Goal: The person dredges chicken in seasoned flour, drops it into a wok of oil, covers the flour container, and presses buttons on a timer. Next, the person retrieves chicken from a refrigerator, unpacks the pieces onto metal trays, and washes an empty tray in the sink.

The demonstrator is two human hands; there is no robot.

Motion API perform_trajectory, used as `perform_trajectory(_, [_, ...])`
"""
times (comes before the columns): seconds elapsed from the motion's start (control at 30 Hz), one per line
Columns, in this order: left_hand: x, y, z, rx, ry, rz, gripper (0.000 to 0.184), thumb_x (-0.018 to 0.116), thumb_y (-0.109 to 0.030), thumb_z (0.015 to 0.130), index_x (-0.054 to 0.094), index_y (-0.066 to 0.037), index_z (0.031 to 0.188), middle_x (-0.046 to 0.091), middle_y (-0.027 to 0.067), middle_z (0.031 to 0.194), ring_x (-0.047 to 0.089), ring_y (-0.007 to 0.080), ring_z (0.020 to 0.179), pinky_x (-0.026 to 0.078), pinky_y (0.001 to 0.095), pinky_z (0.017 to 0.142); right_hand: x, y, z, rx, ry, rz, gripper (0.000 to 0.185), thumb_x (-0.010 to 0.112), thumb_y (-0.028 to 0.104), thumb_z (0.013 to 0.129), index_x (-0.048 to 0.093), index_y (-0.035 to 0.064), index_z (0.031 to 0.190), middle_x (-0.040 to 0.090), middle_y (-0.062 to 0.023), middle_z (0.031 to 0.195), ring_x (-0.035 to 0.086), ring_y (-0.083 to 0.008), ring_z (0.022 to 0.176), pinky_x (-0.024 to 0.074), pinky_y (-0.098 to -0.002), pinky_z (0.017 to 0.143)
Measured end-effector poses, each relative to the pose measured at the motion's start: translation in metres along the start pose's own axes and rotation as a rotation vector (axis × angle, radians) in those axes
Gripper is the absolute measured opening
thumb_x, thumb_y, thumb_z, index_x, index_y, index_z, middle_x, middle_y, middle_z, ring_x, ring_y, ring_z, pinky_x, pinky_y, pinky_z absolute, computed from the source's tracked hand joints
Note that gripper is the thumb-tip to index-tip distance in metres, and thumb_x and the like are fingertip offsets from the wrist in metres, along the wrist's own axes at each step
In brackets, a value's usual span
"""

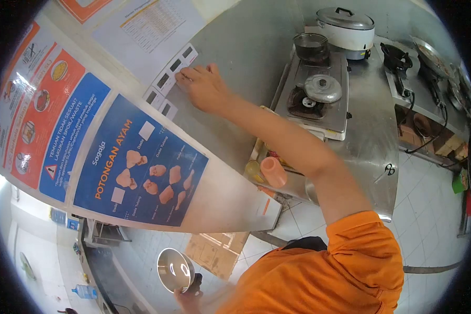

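My right hand (203, 88) reaches up to the wall panel, its fingers curled and the fingertips against one of several white digital timers (164, 80). Another digital timer (176, 65) sits just above the fingertips, and more are below and to the left. Low in the view, my left hand (187, 299) is closed on the rim of a shiny steel bowl (174, 269). The bowl is tilted, and its visible inside shows no contents. Something dark beside the bowl's rim, near the left hand, cannot be made out.
A poster of chicken cuts (141, 167) covers the panel. A gas stove (319, 94) with a lidded pot (323, 89) stands on the steel counter (371, 120), near a rice cooker (345, 31). A pink cup (273, 172) is below my forearm. Cardboard (217, 254) lies on the floor.
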State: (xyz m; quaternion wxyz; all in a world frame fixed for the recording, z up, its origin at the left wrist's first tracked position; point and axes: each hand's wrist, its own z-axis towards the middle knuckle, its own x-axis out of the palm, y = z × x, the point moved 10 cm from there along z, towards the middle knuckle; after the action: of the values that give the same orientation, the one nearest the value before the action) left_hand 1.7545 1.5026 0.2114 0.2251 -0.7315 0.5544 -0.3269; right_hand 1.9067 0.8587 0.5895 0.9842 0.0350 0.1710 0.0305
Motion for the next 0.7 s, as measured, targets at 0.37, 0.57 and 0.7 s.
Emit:
perform_trajectory(0.37, [-0.019,-0.005,0.011,0.058,-0.062,-0.053,0.050,0.055,-0.036,0.075,0.057,-0.013,0.120,0.065,0.0075,0.113,0.059,0.0271,0.089,0.037,0.0457,0.070,-0.005,-0.001,-0.001,0.021,0.001,0.029,0.037,0.060,0.011,0.084,0.063,0.0112,0.121,0.064,-0.0019,0.110,0.059,-0.0184,0.101,0.0351,-0.0428,0.083])
perform_trajectory(0.57, [-0.006,-0.005,-0.008,0.115,-0.052,0.009,0.050,0.055,-0.038,0.078,0.056,-0.010,0.120,0.067,0.0109,0.111,0.060,0.0271,0.085,0.040,0.0447,0.065,-0.049,0.010,-0.030,0.299,0.127,0.459,0.029,0.063,0.011,0.082,0.068,0.0071,0.110,0.067,-0.0120,0.104,0.064,-0.0309,0.092,0.0468,-0.0414,0.078])
perform_trajectory(0.7, [-0.023,0.008,0.003,0.039,-0.096,-0.001,0.054,0.041,-0.043,0.096,0.052,-0.007,0.134,0.063,0.0179,0.133,0.064,0.0241,0.090,0.048,0.0331,0.066,-0.063,0.159,-0.138,0.111,1.033,0.968,0.023,0.057,0.025,0.091,0.069,0.0075,0.098,0.070,-0.0155,0.092,0.067,-0.0329,0.090,0.0504,-0.0452,0.080])
